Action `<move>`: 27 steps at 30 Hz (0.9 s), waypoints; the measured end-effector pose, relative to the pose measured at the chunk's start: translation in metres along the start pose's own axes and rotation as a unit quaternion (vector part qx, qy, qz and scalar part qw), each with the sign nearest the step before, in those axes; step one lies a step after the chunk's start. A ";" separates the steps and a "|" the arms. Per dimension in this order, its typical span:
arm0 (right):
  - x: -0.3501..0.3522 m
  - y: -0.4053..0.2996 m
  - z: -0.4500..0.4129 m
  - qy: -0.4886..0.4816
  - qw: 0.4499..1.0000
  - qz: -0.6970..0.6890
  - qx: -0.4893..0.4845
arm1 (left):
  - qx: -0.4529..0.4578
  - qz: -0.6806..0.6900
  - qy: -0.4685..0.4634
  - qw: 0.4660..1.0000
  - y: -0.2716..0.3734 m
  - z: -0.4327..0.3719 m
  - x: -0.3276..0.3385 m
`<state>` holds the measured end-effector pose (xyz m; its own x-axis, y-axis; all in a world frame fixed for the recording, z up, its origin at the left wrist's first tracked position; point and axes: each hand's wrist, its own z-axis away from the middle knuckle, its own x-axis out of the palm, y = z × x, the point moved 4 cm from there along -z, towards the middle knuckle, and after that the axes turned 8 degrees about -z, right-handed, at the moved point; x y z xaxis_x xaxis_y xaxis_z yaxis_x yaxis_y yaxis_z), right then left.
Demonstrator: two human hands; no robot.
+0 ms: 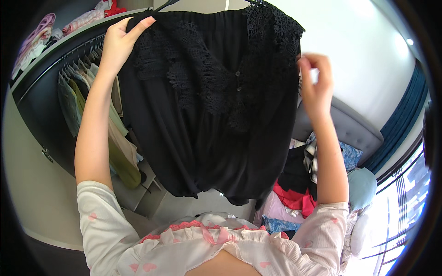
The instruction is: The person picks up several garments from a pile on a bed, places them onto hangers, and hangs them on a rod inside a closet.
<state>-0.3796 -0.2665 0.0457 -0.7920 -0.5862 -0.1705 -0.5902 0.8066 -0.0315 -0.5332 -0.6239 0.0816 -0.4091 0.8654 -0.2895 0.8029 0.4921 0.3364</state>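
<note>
A black blouse (214, 138) with crochet lace around the neckline and two small buttons hangs before me on a dark hanger (168, 4), only partly visible at the top edge. My left hand (119, 43) grips the blouse at its upper left shoulder, thumb over the front and the other fingers mostly hidden behind the cloth. At the blouse's right edge, just below the lace shoulder, my right hand (318, 86) is slightly blurred. Its thumb and curled forefinger come together on the fabric's edge.
Left, several garments (81, 79) hang from a rail (57, 67) in an open wardrobe, with folded clothes (84, 20) on top. Right, a bed with a grey headboard (359, 129) holds a red garment (300, 201), other clothes and a blue-green cushion (362, 186), near a window (400, 207).
</note>
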 end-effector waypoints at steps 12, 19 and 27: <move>0.114 0.071 0.028 -0.146 0.574 -0.622 0.511 | 0.033 -0.075 -0.067 0.994 -0.009 0.006 -0.037; 0.139 0.114 0.003 -0.303 0.658 -0.529 0.442 | -0.034 -0.165 -0.180 0.969 -0.013 0.008 -0.037; 0.126 0.094 -0.050 -0.049 0.899 -0.397 0.179 | -0.117 -0.302 -0.098 0.941 -0.019 0.022 -0.034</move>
<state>-0.5424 -0.2681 0.0707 -0.1160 -0.9924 -0.0405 -0.8615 0.1208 -0.4932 -0.5249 -0.6644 0.0653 -0.6542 0.3978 -0.6433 0.3218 0.9161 0.2392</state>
